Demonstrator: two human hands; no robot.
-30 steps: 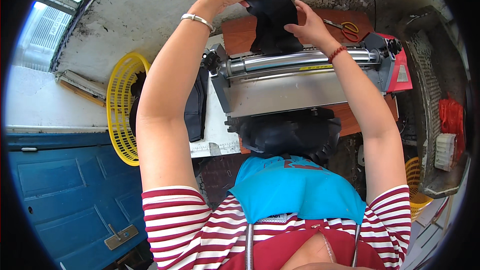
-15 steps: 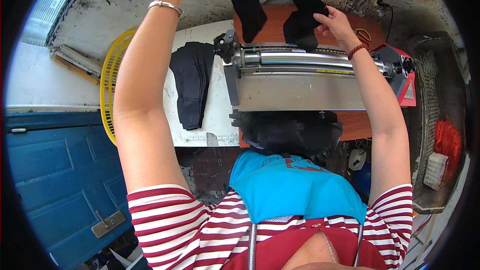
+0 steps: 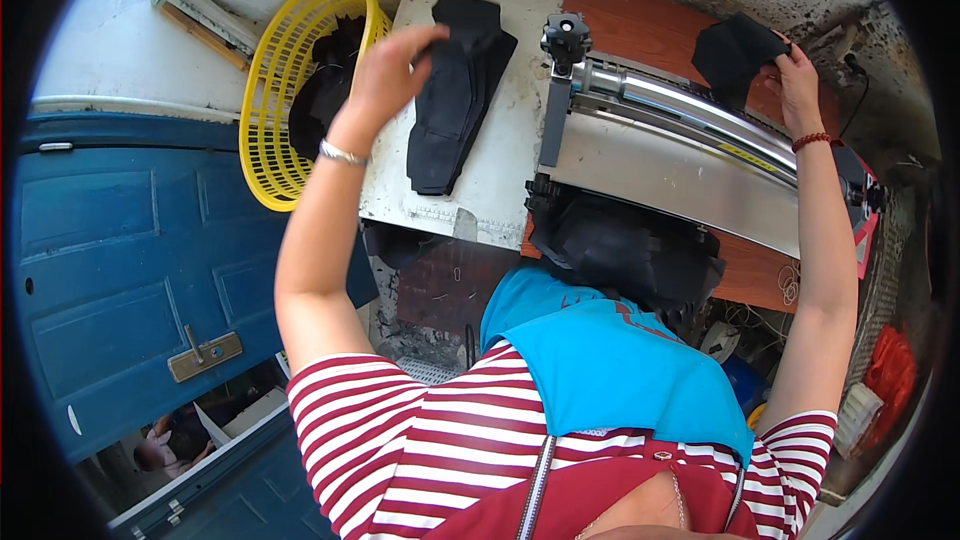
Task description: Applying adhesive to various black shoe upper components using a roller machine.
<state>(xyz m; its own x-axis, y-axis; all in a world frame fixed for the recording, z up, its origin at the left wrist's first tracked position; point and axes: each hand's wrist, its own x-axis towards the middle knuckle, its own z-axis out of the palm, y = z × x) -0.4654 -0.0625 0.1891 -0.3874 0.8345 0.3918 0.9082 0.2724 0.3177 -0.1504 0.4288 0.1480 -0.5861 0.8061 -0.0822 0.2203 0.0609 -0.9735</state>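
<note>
My left hand [image 3: 392, 75], with a silver bangle at the wrist, is at the left edge of a stack of black flat pieces [image 3: 455, 100] on a white board. Its thumb and fingers are apart, and I see nothing held in them. Farther right, my right hand [image 3: 793, 80], with a red bead bracelet, pinches the edge of a black flat piece [image 3: 737, 52], which looks like fabric or thin leather. That piece hangs behind a roller machine [image 3: 690, 115] with shiny metal rollers. More black pieces [image 3: 625, 250] are heaped below the machine's near edge.
A yellow plastic basket [image 3: 268, 155] holding black pieces stands left of the white board [image 3: 385, 185]. The machine rests on a reddish-brown wooden board [image 3: 620, 15]. A blue door [image 3: 120, 270] is at the left. A red plastic bag [image 3: 890, 370] lies at the lower right.
My left hand has come down and left from behind the machine to the stack, and the black piece it held is out of it. My right hand still holds its piece. The view has turned left.
</note>
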